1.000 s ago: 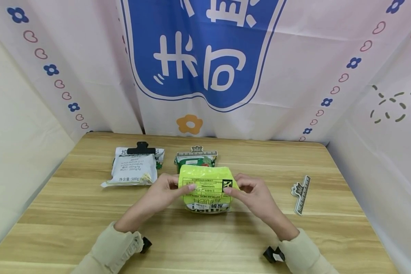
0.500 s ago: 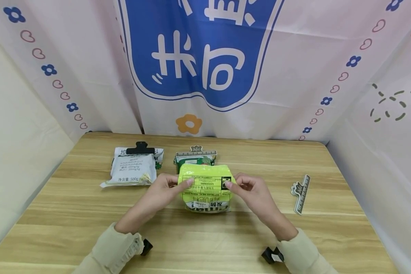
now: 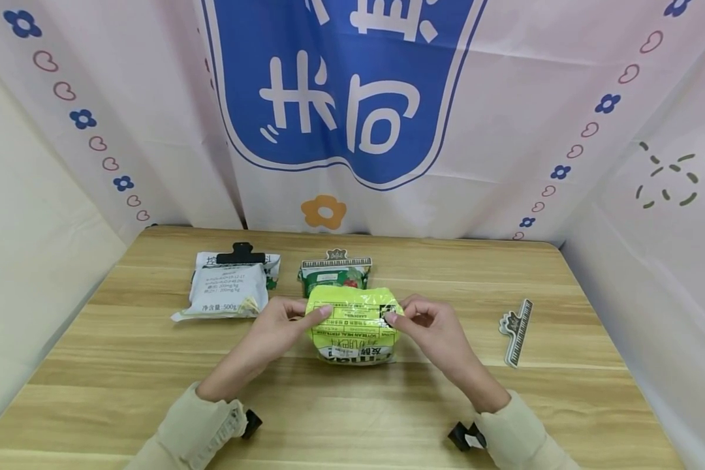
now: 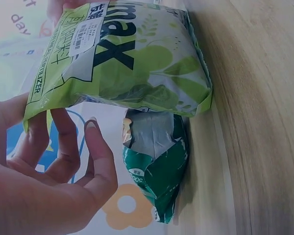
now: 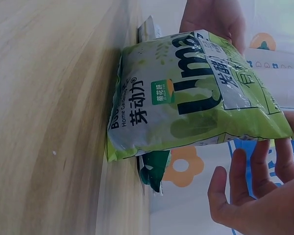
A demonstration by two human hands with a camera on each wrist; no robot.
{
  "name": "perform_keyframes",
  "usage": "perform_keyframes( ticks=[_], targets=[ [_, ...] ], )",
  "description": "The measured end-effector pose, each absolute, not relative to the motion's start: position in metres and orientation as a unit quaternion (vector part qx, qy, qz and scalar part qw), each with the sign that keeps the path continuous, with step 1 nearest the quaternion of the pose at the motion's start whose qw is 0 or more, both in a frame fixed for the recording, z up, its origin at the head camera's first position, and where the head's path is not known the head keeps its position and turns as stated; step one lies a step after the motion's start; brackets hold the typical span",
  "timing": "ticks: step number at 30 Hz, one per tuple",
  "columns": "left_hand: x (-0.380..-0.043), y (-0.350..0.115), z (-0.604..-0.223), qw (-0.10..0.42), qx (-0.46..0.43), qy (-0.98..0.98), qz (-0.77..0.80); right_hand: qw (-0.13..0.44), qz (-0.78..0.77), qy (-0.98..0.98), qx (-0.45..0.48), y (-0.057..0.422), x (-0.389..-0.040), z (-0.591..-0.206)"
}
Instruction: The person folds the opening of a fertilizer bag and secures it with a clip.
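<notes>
A lime-green and white fertilizer bag [image 3: 355, 336] stands on the wooden table [image 3: 352, 418] between my two hands. My left hand [image 3: 279, 329] pinches the bag's upper left corner, thumb on the near face. At the upper right corner, my right hand [image 3: 440, 333] pinches in the same way. The wrist views show the lower bag full and bulging, its base down at the tabletop; the other fingers of each hand hang loosely beyond the corner. Just behind it sits a green bag [image 3: 335, 277] with a piano-keyboard-patterned clip [image 3: 337, 263] across its top.
Back left lies a white 500 g bag [image 3: 229, 290], folded over under a black clip [image 3: 242, 254]. A second keyboard-patterned clip [image 3: 518, 333] lies loose on the right side of the table. A printed curtain [image 3: 476, 196] hangs along the table's back edge.
The lime-green bag's top edge has dipped slightly and creased, so more of the green bag behind shows. Both hands keep their pinch and have hardly moved.
</notes>
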State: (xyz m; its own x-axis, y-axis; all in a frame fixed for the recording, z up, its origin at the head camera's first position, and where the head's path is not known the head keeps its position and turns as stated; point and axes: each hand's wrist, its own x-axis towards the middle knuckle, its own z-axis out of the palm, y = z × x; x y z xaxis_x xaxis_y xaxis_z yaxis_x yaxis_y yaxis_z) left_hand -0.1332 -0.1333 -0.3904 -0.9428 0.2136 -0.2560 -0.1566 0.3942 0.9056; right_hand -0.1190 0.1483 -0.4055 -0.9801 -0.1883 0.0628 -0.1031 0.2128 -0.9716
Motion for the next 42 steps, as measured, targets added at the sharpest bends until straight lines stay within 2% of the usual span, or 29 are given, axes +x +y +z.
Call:
perform_keyframes(
  ticks=[10, 15, 18, 21, 27, 30, 33, 36, 42],
  targets=[
    [-0.134, -0.134, -0.391, 0.169, 0.001, 0.822, 0.544, 0.024, -0.611, 0.786, -0.089, 0.147, -0.121, -0.407],
    [-0.134, -0.133, -0.391, 0.159, 0.001, 0.834, 0.528, 0.024, -0.611, 0.788, -0.071, 0.145, -0.121, -0.407],
    [-0.134, -0.134, -0.393, 0.143, 0.019, 0.846, 0.513, 0.011, -0.608, 0.788, -0.093, 0.146, -0.121, -0.406],
    [-0.134, -0.134, -0.396, 0.098, 0.061, 0.857, 0.503, -0.013, -0.584, 0.796, -0.158, 0.147, -0.121, -0.405],
    [-0.132, -0.133, -0.402, -0.098, 0.235, 0.865, 0.433, -0.069, -0.504, 0.817, -0.27, 0.15, -0.122, -0.408],
    [-0.133, -0.133, -0.405, -0.166, 0.32, 0.848, 0.389, -0.09, -0.483, 0.813, -0.312, 0.152, -0.124, -0.41],
    [-0.134, -0.135, -0.407, -0.193, 0.392, 0.83, 0.345, -0.099, -0.471, 0.809, -0.338, 0.154, -0.124, -0.412],
    [-0.134, -0.138, -0.41, -0.191, 0.444, 0.818, 0.312, -0.099, -0.458, 0.81, -0.352, 0.157, -0.123, -0.413],
    [-0.135, -0.141, -0.416, -0.181, 0.482, 0.803, 0.3, -0.092, -0.443, 0.815, -0.362, 0.159, -0.121, -0.415]
  ],
)
